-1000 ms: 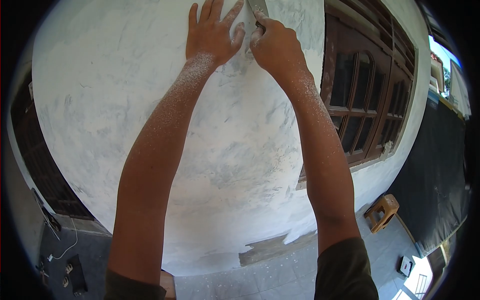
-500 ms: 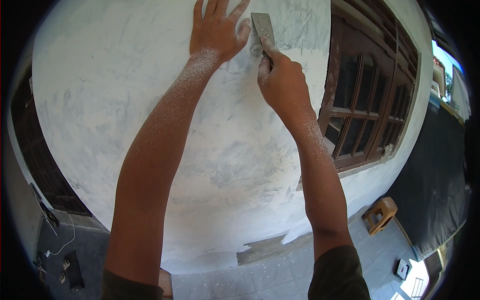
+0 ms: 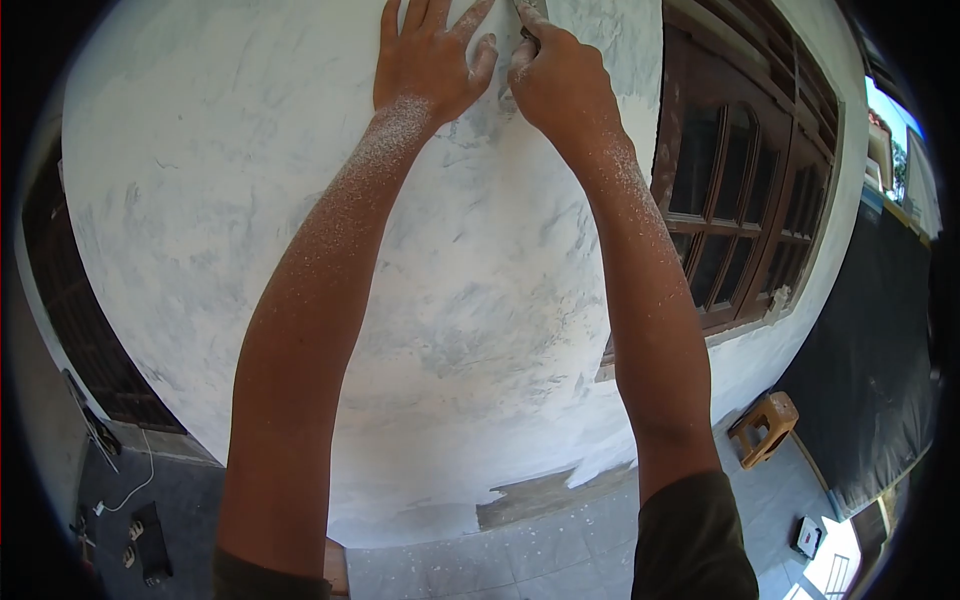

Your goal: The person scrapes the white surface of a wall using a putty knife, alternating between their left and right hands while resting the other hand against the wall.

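My left hand [image 3: 430,65] lies against the white, patchy wall [image 3: 470,270] at the top of the view, fingers spread and holding nothing; its fingertips run out of frame. Beside it, my right hand [image 3: 562,85] is wrapped round the handle of a putty knife [image 3: 540,8], forefinger stretched along the blade. Most of the blade lies beyond the top edge. White dust coats both wrists and forearms. Grey smears and scuffs mark the wall below the hands.
A brown wooden window [image 3: 735,170] is right of my right hand. A brown plastic stool [image 3: 767,428] stands on the tiled floor at lower right, near a black sheet [image 3: 880,340]. Sandals [image 3: 132,543] and a white cable [image 3: 130,490] lie at lower left.
My right hand has moved up the wall with the putty knife, so most of the blade has left the frame. My left hand stays nearly in place.
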Motion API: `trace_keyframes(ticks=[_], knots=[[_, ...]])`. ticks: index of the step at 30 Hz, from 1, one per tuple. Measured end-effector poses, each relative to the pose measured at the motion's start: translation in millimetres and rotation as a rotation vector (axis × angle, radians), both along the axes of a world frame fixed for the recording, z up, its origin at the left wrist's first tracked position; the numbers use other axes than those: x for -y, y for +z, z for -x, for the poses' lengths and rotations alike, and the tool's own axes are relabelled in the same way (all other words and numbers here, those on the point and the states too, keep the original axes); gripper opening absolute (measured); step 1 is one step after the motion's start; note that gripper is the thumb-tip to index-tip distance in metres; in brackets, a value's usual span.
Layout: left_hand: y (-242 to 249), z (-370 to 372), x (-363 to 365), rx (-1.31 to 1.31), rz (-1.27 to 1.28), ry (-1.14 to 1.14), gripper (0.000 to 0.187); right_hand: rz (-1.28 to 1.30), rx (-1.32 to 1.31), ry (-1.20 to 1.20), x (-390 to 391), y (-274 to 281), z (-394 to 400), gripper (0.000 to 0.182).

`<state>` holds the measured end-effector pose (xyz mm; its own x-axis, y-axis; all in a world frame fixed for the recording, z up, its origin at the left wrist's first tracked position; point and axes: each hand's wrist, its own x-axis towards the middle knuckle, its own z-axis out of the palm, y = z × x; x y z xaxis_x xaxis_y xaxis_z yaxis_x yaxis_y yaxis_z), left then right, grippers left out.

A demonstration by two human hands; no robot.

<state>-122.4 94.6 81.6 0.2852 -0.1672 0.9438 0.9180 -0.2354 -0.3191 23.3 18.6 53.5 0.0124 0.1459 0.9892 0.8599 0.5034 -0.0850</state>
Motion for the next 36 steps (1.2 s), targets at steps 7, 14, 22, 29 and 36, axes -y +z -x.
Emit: trace_keyframes(ticks=[7,14,22,29,36], knots=[[0.7,-0.5,4.2,0.028,0.032,-0.052,0.058,0.189,0.015,-0.022,14.3,-72.3,-1.3,0.043],[-0.1,1.1,3.7,0.015,0.001,-0.045,0.056,0.222,-0.008,-0.056,26.0,-56.9,3.8,0.042],[-0.4,2.4,7.2,0.018,0.004,-0.094,0.058,0.142,-0.035,-0.015,1.9,-32.0,9.7,0.043],[-8.7,6.9,8.3,-0.066,-0.529,-0.264,0.039,0.115,-0.038,0.032,-0.6,-30.7,14.0,0.046],[-48.9,-17.5,96.6,0.602,1.31,-1.119,0.04,0.227,0.048,0.277,2.8,-20.1,-4.9,0.054]])
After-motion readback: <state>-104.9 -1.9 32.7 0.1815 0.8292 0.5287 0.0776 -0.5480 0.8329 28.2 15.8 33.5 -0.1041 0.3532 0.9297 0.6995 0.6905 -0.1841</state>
